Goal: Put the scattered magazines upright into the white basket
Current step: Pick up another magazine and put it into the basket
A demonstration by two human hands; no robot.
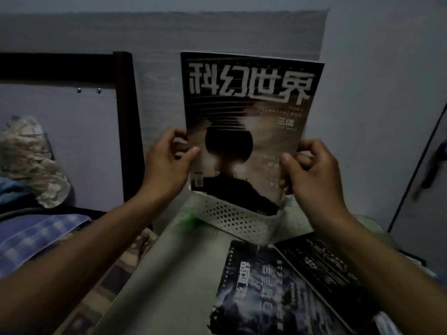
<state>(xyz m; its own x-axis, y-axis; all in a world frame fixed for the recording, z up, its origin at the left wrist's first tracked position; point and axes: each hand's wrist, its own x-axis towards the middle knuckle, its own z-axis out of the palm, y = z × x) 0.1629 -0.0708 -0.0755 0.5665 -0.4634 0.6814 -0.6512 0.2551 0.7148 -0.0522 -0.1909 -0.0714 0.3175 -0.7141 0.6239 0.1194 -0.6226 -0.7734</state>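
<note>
Over the basket (238, 220) on the worktop (174, 274), my left hand (167, 163) and right hand (312, 170) pinch a magazine (249, 112) upright, its foot already inside; next I judge it needs lowering and releasing, with two more magazines (266, 291) left lying flat.

A dark magazine (244, 122) with big white letters stands upright, its bottom edge down inside the white basket (238, 220). The basket has little holes. Two more dark magazines (261, 291) (326, 269) lie flat just in front of it.
</note>
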